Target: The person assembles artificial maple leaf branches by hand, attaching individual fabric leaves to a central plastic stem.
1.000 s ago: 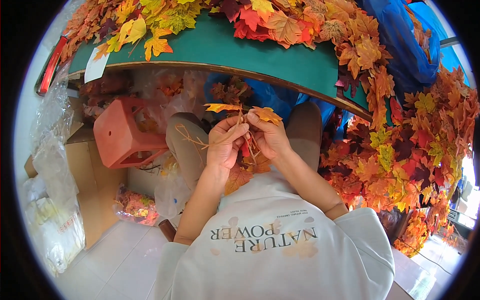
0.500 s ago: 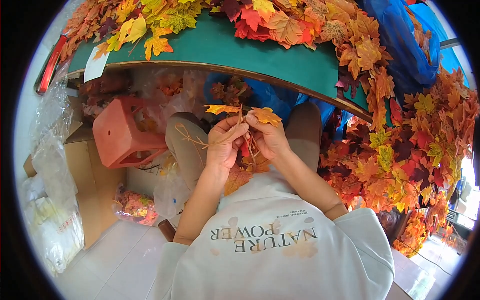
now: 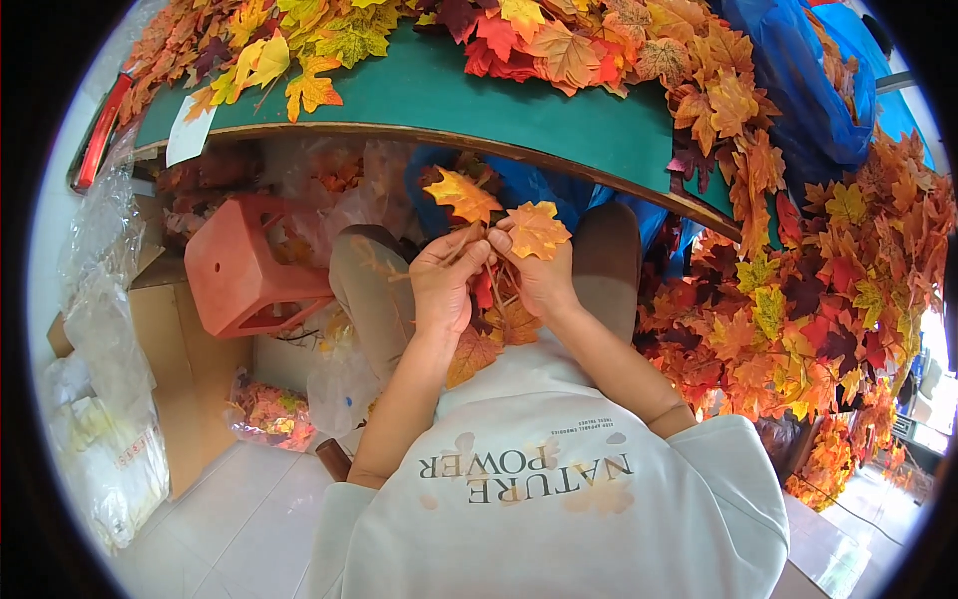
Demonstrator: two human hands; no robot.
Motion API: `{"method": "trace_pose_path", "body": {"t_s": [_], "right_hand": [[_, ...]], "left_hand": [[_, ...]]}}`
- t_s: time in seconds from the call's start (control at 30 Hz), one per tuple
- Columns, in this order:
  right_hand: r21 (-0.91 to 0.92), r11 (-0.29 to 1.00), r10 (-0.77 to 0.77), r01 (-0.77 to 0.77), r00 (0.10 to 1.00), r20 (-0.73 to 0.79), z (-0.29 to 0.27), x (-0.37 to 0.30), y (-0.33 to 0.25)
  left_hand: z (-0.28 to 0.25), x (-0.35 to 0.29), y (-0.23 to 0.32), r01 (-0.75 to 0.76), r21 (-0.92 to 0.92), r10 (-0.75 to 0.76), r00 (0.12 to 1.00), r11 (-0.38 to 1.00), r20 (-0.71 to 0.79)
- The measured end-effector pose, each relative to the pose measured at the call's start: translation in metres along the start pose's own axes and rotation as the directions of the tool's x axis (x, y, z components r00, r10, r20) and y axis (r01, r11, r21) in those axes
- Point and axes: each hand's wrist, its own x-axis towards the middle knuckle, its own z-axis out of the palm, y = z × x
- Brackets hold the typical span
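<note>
Between my knees, my left hand [image 3: 444, 278] and my right hand [image 3: 539, 275] meet, thumbs and fingertips pinched together on the stems of an artificial leaf garland. One orange-yellow maple leaf [image 3: 465, 195] stands up above my left fingers. Another orange leaf [image 3: 539, 231] spreads over my right fingertips. Below the hands, more leaves of the garland hang toward my lap, among them a rust-orange leaf [image 3: 474, 356] and a bit of red. Thin brown stems [image 3: 379, 263] stick out to the left of my left hand, blurred. The exact point of the grip is hidden by the fingers.
A green tabletop [image 3: 429, 105] heaped with artificial autumn leaves crosses in front of me. Dense leaf garlands [image 3: 778, 329] hang at the right beside a blue plastic bag [image 3: 798, 90]. A red stool [image 3: 249, 265], a cardboard box [image 3: 185, 369] and clear plastic bags stand at the left.
The two upper leaves have turned up and now face me more fully. My hands have shifted slightly, still pinching close together, and the loose stems at the left have swung and blurred.
</note>
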Motion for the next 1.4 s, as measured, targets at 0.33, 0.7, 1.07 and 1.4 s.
{"method": "trace_pose_path", "body": {"t_s": [0.33,0.7,1.07,1.4], "right_hand": [[-0.147,0.979,-0.150,0.142,0.988,-0.046,0.000,0.000,0.004],[-0.512,0.840,-0.121,0.178,0.982,0.143,-0.008,0.005,-0.008],[-0.483,0.804,-0.208,0.345,0.926,0.315,0.003,0.000,-0.012],[-0.535,0.599,-0.638,0.595,0.759,0.130,-0.013,0.014,-0.007]], "left_hand": [[0.000,0.002,0.005,0.014,-0.017,-0.013,0.997,1.000,0.076],[-0.006,0.006,0.000,-0.187,0.210,0.180,0.982,0.960,0.050],[-0.009,0.007,0.013,0.155,0.127,-0.176,0.968,0.980,0.177],[-0.004,0.004,0.030,-0.044,0.263,-0.063,0.921,0.964,0.384]]}}
